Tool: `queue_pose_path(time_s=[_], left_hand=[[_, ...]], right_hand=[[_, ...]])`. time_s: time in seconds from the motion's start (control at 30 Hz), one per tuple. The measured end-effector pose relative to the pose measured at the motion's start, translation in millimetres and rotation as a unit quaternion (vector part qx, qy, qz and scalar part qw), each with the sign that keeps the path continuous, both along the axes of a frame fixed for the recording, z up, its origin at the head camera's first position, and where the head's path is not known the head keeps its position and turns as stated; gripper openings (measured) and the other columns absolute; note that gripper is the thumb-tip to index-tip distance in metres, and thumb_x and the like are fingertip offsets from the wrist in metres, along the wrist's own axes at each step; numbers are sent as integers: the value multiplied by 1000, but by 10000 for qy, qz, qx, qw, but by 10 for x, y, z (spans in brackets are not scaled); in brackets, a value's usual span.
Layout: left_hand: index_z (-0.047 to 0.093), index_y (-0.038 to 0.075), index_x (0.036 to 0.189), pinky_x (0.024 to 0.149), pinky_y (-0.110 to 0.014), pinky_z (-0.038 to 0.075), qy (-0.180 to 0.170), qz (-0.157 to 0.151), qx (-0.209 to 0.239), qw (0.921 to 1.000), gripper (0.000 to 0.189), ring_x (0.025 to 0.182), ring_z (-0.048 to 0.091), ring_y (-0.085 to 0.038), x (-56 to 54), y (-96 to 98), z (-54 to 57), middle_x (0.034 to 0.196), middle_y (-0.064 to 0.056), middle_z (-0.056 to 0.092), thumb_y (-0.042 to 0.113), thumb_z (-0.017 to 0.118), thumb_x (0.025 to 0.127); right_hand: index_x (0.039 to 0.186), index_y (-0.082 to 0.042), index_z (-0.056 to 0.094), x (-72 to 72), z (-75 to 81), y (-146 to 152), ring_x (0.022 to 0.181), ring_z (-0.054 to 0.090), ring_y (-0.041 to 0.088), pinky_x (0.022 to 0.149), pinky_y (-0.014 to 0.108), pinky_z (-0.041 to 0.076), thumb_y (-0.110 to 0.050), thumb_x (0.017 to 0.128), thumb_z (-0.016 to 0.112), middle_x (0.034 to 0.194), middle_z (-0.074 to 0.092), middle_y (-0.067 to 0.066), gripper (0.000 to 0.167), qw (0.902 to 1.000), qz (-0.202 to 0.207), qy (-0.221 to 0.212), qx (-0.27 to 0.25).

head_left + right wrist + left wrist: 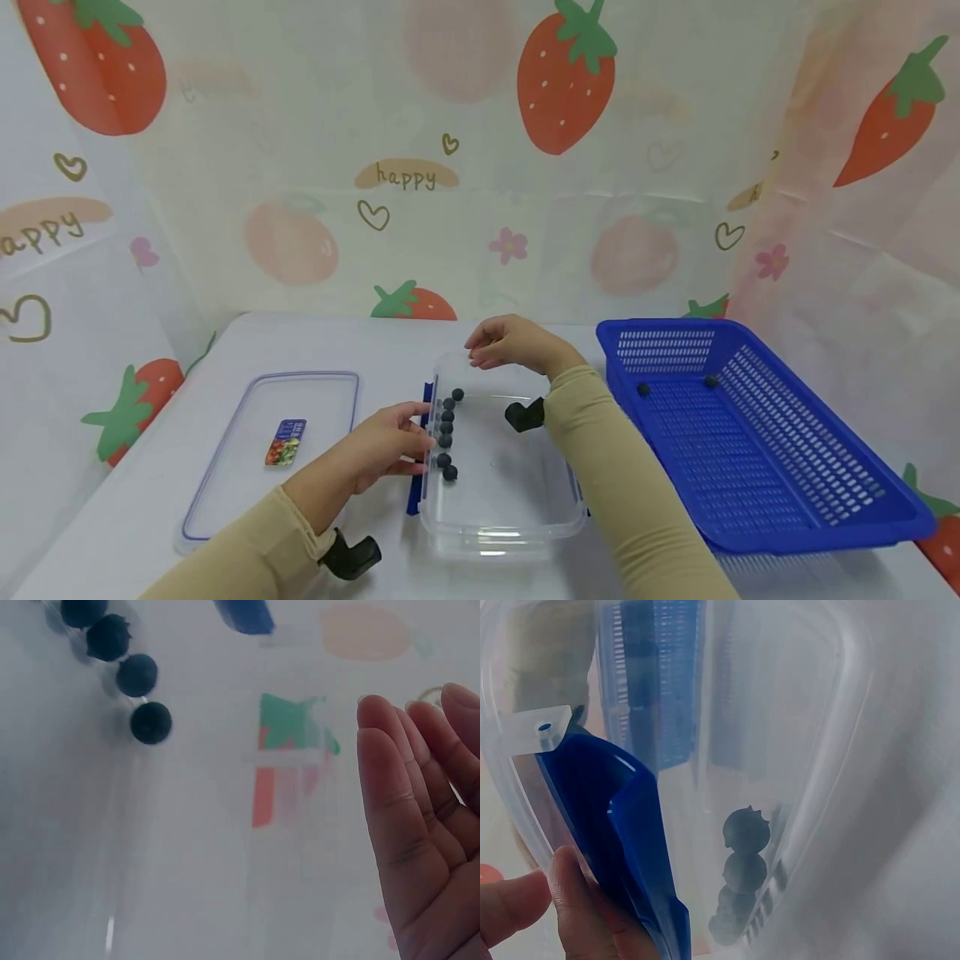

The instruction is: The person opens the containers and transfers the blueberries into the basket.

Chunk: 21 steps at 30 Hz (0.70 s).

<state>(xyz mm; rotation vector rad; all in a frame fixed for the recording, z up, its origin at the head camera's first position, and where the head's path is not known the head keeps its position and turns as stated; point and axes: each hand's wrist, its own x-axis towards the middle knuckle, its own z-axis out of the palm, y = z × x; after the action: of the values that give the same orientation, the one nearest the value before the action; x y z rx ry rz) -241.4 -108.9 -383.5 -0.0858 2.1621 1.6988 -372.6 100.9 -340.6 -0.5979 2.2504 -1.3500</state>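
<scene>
Several blueberries (446,427) lie in a row along the left wall inside a clear plastic container (502,528) with blue side latches. At that wall my left hand (382,450) touches the container's side with its fingertips. In the left wrist view, its fingers (566,885) rest against the blue latch (622,817), with the thumb apart from them. My right hand (517,343) hangs over the container's far end, its fingers loosely bent and holding nothing. The right wrist view shows the fingers (386,765) side by side, off to the right of the blueberries (151,723).
To the right stands a blue slotted basket (757,537) holding two blueberries (643,389). A clear lid with a bluish rim (225,454) lies to the left, with a small printed label (286,442) on it. Strawberry-patterned sheets (480,250) enclose the white table.
</scene>
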Motion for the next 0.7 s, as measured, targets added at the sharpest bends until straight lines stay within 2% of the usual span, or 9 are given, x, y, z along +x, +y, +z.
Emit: queue_pose_path(time_s=[0.1,0.33,0.47,0.6,0.7], left_hand=[[39,11,137,70,-33,55,-9,-13,8,10000,57,87,61,-26,-3,-4,-3,96,-15,54,8,63,85],[39,11,137,70,-33,56,1,-22,-80,10000,58,86,61,-24,4,4,-1,97,-16,54,8,64,84],[38,11,137,70,-33,55,11,-52,-73,10000,59,88,62,-24,21,8,10,99,-18,55,9,64,84],[38,11,138,70,-32,56,21,-42,-22,10000,59,88,61,-25,21,8,16,96,-16,54,9,63,85],[38,10,138,69,-33,56,39,-49,-8,10000,59,87,61,-25,23,10,15,95,-15,54,9,63,85]], right_hand=[[104,-2,62,6,-70,-73,94,62,26,83,31,52,-9,86,63,102,63,16,20,9998,50,-93,153],[111,0,60,-7,-208,-120,103,57,36,84,30,51,-8,86,62,106,62,17,26,9984,170,-323,429],[117,3,57,-4,-254,-119,106,56,36,85,30,51,-7,87,60,111,61,20,31,9972,243,-481,525],[117,0,58,0,-285,-110,106,57,32,88,31,49,-7,87,60,116,59,17,31,9955,348,-473,741],[117,-3,60,2,-323,-100,104,58,24,90,32,48,-7,87,60,119,59,12,30,9931,446,-440,987]])
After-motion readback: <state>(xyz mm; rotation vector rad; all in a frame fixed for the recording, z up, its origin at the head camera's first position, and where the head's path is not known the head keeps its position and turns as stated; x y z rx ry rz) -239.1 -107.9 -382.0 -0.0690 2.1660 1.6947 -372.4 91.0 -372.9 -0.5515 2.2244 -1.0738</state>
